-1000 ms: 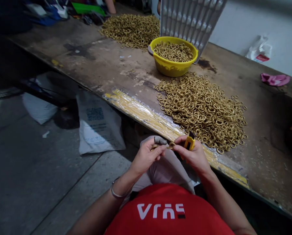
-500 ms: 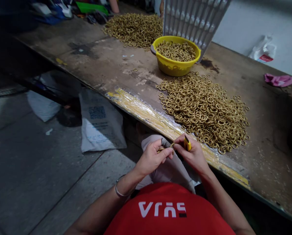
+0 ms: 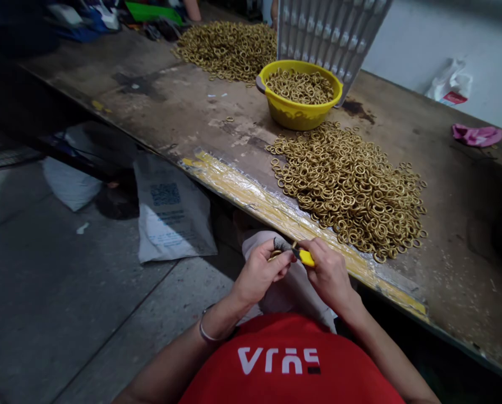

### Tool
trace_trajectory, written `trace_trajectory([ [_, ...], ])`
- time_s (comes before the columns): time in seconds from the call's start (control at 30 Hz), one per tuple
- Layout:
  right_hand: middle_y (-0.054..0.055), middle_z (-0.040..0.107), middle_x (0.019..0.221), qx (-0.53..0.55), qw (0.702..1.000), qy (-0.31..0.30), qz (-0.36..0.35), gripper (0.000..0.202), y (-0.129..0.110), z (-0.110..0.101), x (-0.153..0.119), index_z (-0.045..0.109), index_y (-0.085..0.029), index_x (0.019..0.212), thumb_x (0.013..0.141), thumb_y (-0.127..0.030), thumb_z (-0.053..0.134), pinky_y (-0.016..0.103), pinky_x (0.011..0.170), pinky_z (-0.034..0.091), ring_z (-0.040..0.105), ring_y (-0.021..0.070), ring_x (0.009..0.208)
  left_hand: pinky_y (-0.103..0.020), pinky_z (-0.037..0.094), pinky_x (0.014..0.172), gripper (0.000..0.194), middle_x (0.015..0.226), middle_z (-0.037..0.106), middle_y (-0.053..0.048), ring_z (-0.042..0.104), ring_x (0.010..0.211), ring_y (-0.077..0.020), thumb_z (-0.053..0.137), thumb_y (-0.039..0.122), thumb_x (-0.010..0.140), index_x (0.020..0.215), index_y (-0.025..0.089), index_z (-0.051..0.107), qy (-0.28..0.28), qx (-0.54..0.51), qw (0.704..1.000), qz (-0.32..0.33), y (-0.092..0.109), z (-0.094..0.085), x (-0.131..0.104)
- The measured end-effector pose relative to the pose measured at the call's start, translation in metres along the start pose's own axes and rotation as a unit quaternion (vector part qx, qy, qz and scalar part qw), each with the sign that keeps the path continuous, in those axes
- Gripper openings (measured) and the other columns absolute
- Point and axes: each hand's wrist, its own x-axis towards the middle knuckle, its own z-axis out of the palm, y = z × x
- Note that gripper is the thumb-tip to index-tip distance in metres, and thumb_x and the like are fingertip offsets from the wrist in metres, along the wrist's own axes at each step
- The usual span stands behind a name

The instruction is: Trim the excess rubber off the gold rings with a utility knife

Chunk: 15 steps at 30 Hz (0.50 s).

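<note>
My left hand (image 3: 257,275) is closed, with gold-coloured rings (image 3: 275,255) pinched between thumb and fingers. A grey wrap (image 3: 281,244) covers its index finger. My right hand (image 3: 330,276) grips a small yellow utility knife (image 3: 307,258), whose dark tip points left and meets the ring at my left fingertips. Whether the blade cuts into it is too small to tell. Both hands are together above my lap, just off the table edge. Beyond them a large pile of gold-coloured rings (image 3: 355,191) lies on the table.
A yellow basin (image 3: 303,119) full of rings stands behind the pile. Another ring heap (image 3: 229,50) lies farther back, beside a ribbed translucent panel (image 3: 330,33). Yellow tape (image 3: 251,185) lines the table edge (image 3: 452,331). A white sack (image 3: 175,224) is on the floor. Pink cloth (image 3: 477,135) lies at right.
The knife has swung from pointing upward in my right hand to lying level, its tip now at the ring in my left fingers. My left hand has barely moved.
</note>
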Motion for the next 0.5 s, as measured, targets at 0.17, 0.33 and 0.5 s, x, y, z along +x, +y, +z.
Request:
trace_trajectory([
  [0.17,0.007,0.068,0.093,-0.093,0.994,-0.036,0.033,0.037,-0.006,0.003,0.000,0.067,-0.018,0.109,0.081,-0.001,0.049,0.028,0.066,0.043,0.063,0.0198,0.076,-0.020,0.033,0.050,0.020,0.061,0.048,0.006,0.040,0.053,-0.0083,0.064,0.036,0.090,0.091,0.016,0.063,0.000,0.117,0.992,0.047,0.001,-0.003,-0.001],
  [0.33,0.009,0.070,0.091,-0.171,0.975,-0.089,0.112,0.028,0.005,0.001,0.014,0.067,-0.017,0.105,0.089,-0.005,0.048,0.029,0.063,0.038,0.065,0.0209,0.076,-0.023,0.041,0.063,0.011,0.071,0.057,0.001,0.049,0.067,-0.0123,0.064,0.024,0.087,0.080,0.015,0.063,-0.010,0.246,0.956,0.159,0.023,0.000,-0.013],
  [0.5,0.009,0.072,0.097,-0.205,0.965,-0.022,0.162,0.029,0.035,-0.014,0.027,0.068,-0.017,0.107,0.088,-0.005,0.050,0.029,0.066,0.037,0.065,0.0203,0.081,-0.020,0.038,0.055,0.018,0.067,0.054,0.002,0.045,0.059,-0.0088,0.068,0.026,0.086,0.074,0.015,0.060,-0.119,0.149,0.977,0.095,0.030,-0.002,-0.018],
])
